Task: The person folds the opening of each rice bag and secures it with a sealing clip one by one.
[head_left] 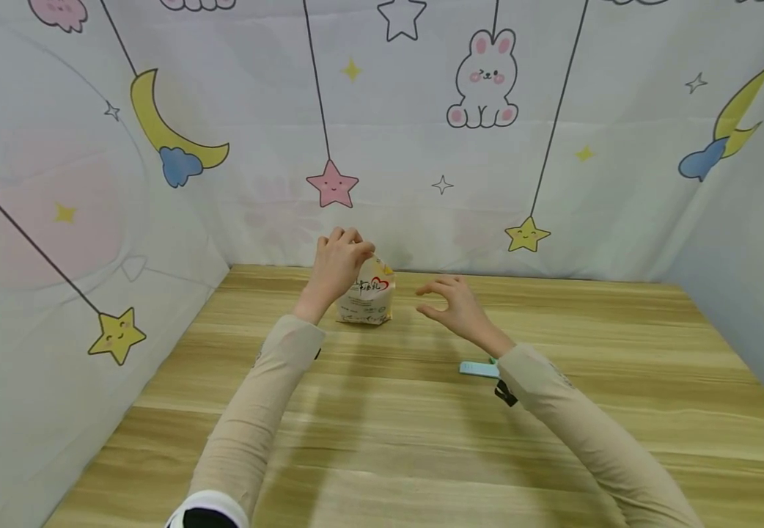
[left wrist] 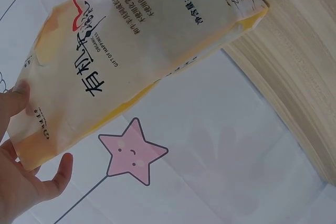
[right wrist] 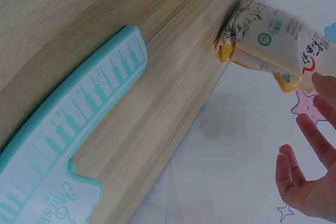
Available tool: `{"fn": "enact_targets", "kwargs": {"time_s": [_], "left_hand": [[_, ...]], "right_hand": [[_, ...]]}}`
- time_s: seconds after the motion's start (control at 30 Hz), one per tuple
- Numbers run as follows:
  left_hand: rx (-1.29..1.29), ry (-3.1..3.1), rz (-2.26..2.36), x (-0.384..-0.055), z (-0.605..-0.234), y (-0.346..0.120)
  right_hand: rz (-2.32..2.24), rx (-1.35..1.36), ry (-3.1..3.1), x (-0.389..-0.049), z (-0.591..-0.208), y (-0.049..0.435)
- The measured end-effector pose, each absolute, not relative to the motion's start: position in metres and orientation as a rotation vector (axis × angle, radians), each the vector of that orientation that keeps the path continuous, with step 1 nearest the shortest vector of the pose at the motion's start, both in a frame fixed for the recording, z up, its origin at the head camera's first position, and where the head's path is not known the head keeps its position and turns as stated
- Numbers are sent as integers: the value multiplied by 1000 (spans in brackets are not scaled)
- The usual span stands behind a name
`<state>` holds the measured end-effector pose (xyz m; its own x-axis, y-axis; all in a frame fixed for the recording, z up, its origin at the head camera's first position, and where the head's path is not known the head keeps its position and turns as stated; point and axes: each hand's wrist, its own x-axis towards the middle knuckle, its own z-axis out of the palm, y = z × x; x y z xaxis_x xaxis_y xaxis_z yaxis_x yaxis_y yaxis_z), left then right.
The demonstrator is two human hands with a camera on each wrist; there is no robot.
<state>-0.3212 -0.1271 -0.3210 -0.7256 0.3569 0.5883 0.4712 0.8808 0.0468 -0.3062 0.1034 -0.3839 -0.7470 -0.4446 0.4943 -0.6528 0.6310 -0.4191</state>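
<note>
A cream paper-like bag (head_left: 365, 297) with yellow sides, dark lettering and a red heart outline stands upright near the back of the table. My left hand (head_left: 339, 260) pinches its top edge; in the left wrist view the thumb lies on the printed front of the bag (left wrist: 121, 51). To the right of the bag, my right hand (head_left: 454, 308) hovers with fingers spread and relaxed, holding nothing. Below my right wrist lies a flat teal-and-white ruler-like piece (head_left: 478, 369), partly hidden by the sleeve. The right wrist view shows piano keys and numbers printed on this ruler-like piece (right wrist: 79, 111).
The wood-grain table (head_left: 382, 455) ends at the back against a white curtain (head_left: 408, 220) printed with stars, moons and a rabbit. The cloth also walls in the left and right sides.
</note>
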Motion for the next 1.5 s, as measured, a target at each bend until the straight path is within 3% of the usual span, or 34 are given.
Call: {"fn": "enact_targets", "kwargs": {"time_s": [1.5], "left_hand": [[-590,-2467,-273,-322,-321,-127]], "right_hand": [[739,939,-2708,-283,-376,143]]}}
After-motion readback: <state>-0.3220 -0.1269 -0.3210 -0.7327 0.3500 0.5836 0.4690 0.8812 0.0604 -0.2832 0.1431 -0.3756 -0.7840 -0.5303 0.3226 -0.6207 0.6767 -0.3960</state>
